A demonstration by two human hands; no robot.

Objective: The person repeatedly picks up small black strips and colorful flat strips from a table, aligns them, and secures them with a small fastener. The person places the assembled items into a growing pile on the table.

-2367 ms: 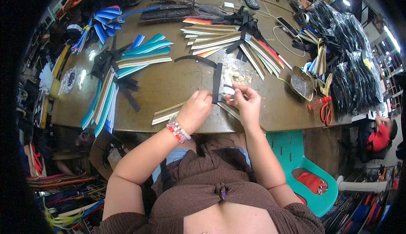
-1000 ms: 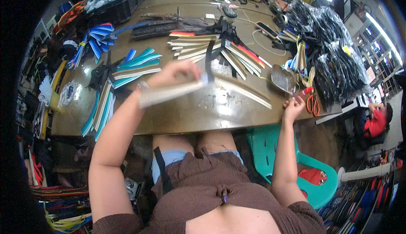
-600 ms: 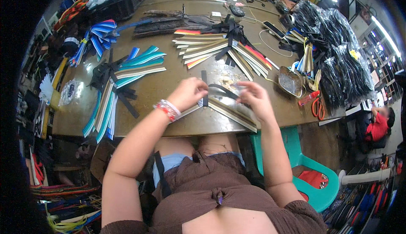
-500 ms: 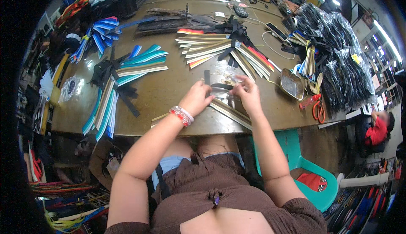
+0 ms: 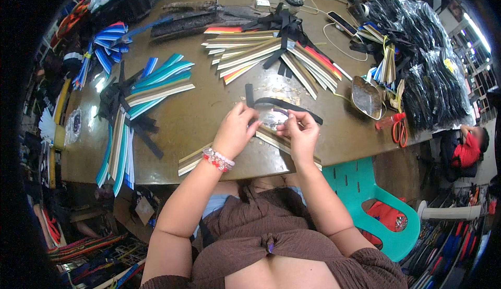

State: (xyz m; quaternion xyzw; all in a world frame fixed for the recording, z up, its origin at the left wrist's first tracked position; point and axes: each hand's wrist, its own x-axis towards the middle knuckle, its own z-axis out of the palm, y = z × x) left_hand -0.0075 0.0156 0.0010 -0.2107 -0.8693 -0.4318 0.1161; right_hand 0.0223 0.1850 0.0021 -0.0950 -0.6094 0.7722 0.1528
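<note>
Striped strip [image 5: 193, 159] at the near edge of the worktop [image 5: 177, 124]

Our left hand [image 5: 237, 128] curls over the strip's middle; we cannot tell whether it grips. Our right hand [image 5: 298, 131] pinches a small dark item [image 5: 281, 111], too small to name. A black strap [image 5: 292, 104] curves just beyond. We have teal-striped strips [image 5: 162, 83] toward the left edge, plastic-wrapped black goods [image 5: 438, 93] along the right, orange-handled scissors [image 5: 400, 134] by the near right corner. Off the near edge stands a green chair [image 5: 360, 187]; farther right, a person in red [image 5: 466, 150].
</note>
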